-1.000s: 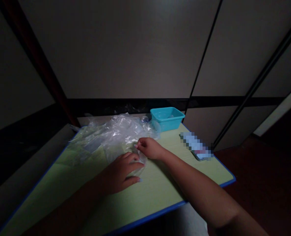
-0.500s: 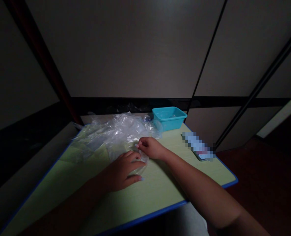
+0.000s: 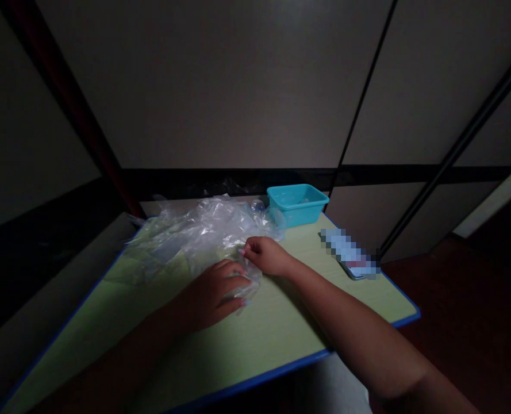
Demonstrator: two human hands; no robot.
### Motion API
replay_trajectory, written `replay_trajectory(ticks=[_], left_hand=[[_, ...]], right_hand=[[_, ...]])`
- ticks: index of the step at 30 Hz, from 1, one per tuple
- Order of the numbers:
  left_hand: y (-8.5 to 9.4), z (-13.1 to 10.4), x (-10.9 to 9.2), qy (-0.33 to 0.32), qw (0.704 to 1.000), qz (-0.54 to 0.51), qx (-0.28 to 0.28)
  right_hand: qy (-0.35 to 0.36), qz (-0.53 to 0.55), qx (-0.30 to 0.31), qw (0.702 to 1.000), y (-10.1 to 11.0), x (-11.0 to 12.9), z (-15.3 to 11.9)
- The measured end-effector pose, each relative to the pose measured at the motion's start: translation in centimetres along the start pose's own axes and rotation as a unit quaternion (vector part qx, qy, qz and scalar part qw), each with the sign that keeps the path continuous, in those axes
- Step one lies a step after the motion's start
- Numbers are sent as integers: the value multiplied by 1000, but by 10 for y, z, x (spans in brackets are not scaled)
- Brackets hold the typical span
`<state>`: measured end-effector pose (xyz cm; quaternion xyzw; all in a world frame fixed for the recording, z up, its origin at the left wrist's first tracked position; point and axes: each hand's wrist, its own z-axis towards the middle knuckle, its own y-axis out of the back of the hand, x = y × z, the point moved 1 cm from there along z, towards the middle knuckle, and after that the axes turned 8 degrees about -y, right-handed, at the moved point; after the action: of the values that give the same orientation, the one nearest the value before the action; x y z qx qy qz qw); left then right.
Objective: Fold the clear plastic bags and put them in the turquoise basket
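Note:
A heap of clear, crinkled plastic bags (image 3: 221, 221) spreads over the far and left part of the pale green table. My right hand (image 3: 267, 255) is closed, its thumb and forefinger pinching the clear plastic at the near right edge of the heap. Just left of it and nearer to me, my left hand (image 3: 218, 294) rests palm down with thumb and fingers apart. A thin, see-through flap of plastic lies under and between its fingers. What the left palm covers is hidden.
At the back right stands a turquoise plastic basket (image 3: 299, 214) with something clear inside. A phone-like flat object (image 3: 350, 256), partly blurred out, lies near the right edge. The table (image 3: 255, 345) has a blue rim, and cabinet panels (image 3: 229, 86) rise behind it.
My left hand's fingers have drawn in a little, and the flap of plastic near its thumb has shifted. My right hand stays pinched at nearly the same spot.

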<state>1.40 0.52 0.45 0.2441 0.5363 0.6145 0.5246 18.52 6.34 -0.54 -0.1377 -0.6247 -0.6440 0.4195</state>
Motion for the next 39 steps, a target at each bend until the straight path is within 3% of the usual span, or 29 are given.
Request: replay_trajectory(ticks=[7,18,39], left_hand=[[-2,-1,3,8,999,18,27],[-6,1,-2,1,1000,-4,0],[-6,1,-2,-5,1000,22,21]], right_hand=[[3,-4,-7,1000,2,0,0],[1,-9,-14,1000,3,0,0],[-2,6,0,1000,1,0,0]])
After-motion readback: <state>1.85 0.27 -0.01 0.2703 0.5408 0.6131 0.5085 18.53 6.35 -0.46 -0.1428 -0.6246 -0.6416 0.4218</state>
